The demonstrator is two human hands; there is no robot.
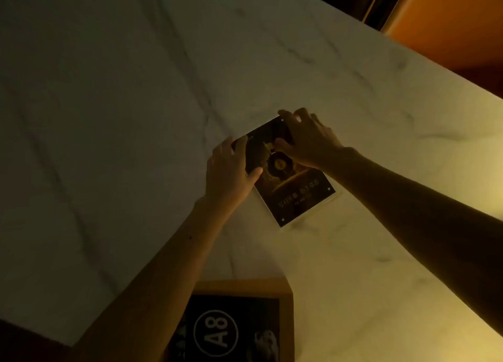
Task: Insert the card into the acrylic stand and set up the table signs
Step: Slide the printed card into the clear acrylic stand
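Note:
A clear acrylic stand with small round corner studs sits on the marble table, right of centre. Inside it is a dark card with a gold emblem and pale lettering. My left hand grips the stand's upper left edge, thumb on the card's face. At the upper right corner my right hand curls its fingers over the top edge, thumb pressing near the emblem. Both hands hide the card's upper part.
A wood-framed black sign marked "A8" lies at the near edge, partly under my left forearm. An orange seat stands beyond the table's far right edge. The light is dim, brighter at the lower right.

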